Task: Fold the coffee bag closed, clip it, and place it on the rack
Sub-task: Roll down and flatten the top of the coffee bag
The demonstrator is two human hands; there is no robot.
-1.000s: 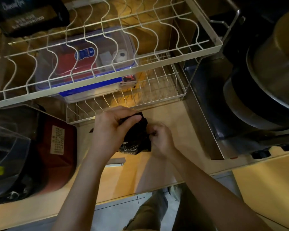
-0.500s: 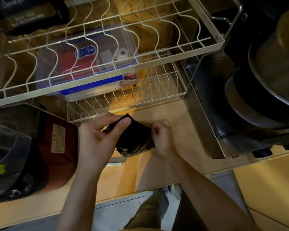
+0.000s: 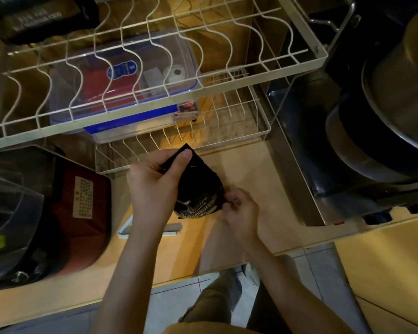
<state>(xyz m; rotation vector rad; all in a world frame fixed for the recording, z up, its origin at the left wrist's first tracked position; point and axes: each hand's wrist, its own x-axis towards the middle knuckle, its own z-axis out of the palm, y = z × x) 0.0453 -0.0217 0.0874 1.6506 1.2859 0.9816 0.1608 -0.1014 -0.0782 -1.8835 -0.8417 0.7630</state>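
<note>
Hands first. Left hand (image 3: 155, 186) is closed on the coffee bag (image 3: 198, 189), thumb laid flat over the bag's top corner, which points toward 12 o'clock; fingers are wrapped behind the black foil. Right hand (image 3: 239, 213) is pinched on the bag's lower right edge, at about 4 o'clock from the left. Bag is held between both hands just above the wooden counter (image 3: 246, 179), printed end nearest the body, top not yet seen folded.

Judgement: the fold is the step in hand. Top edge should be flattened first and air pressed out toward the mouth; the fold is best made straight across and creased firmly under the thumb, with the lower end kept anchored by the right hand so the foil does not spring back.

A pale flat object (image 3: 174, 229), possibly the clip, is seen at 6 o'clock, partly hidden under the left wrist; this cannot be confirmed.

Wire rack (image 3: 203, 90) is at 12 o'clock, with a clear plastic box (image 3: 130, 88) on the lower tier.
</note>
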